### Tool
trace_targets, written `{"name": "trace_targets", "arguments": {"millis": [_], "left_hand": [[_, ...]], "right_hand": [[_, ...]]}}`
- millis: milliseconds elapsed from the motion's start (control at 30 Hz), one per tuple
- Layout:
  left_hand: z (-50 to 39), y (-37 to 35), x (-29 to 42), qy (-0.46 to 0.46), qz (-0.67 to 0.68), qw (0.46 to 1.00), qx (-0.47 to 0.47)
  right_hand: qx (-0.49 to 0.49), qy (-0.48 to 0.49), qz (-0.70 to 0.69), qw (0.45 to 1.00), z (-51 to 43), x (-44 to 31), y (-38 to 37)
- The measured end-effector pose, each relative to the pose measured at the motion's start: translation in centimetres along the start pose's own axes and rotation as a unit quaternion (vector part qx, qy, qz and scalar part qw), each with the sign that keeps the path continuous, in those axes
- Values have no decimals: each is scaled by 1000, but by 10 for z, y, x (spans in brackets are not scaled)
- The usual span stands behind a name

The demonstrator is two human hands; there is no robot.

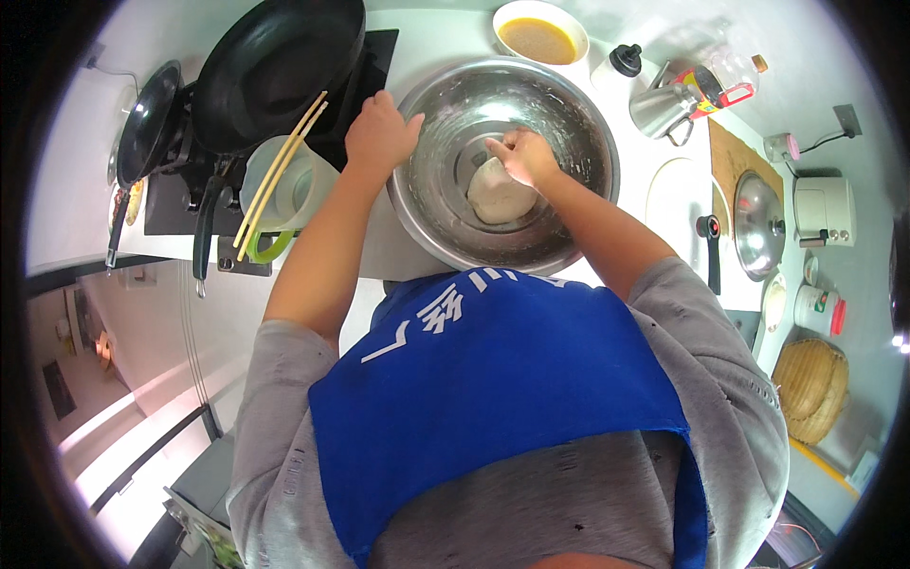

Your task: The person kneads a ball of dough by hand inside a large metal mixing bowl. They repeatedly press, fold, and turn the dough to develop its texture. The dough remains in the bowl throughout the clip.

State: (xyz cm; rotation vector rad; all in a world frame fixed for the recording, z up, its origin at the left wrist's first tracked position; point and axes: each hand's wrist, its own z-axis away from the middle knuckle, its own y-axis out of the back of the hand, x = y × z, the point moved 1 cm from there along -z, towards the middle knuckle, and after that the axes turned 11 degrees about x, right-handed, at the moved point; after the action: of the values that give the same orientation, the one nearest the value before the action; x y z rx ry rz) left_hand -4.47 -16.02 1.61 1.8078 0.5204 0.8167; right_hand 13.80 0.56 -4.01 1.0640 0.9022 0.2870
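In front of me stands a wide stainless steel basin (434,213), its inner wall smeared with bits of dough. A pale, rounded lump of dough (500,195) lies on its bottom. My right hand (526,158) reaches in from the right, fingers curled onto the upper edge of the lump and pinching it. At the basin's upper left rim is my left hand (382,134), its thumb over the rim and its fingers on the outer side; the fingertips are partly hidden.
Left of the basin, chopsticks (281,178) lie across a plastic measuring jug (316,174). Behind it are a black wok (277,64) and a smaller frying pan (149,124). A bowl of yellowish liquid (538,40), a steel pitcher (661,110) and a white cutting board (675,192) flank the basin.
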Motion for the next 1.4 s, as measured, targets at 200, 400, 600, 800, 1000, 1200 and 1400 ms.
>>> {"name": "trace_targets", "arguments": {"millis": [200, 400, 600, 800, 1000, 1200, 1400], "left_hand": [[-43, -21, 22, -122, 113, 985, 46], [-78, -48, 49, -188, 112, 976, -25], [-80, -55, 65, -144, 138, 976, -84], [-74, -50, 62, -145, 150, 976, -55], [-68, -43, 41, -60, 155, 983, -82], [-31, -35, 10, -27, 118, 992, -21], [5, -31, 1, 24, 102, 994, -2]], "right_hand": [[-52, 117, 17, 992, 16, -13, 5], [72, 265, 155, 949, 78, -39, -20], [95, 334, 140, 927, 59, -39, -35], [94, 339, 88, 932, 32, -33, -42], [168, 265, 105, 944, 8, -41, -46], [-3, 130, 42, 991, -5, -44, -46], [-165, -128, -198, 958, -32, -41, -7]]}}
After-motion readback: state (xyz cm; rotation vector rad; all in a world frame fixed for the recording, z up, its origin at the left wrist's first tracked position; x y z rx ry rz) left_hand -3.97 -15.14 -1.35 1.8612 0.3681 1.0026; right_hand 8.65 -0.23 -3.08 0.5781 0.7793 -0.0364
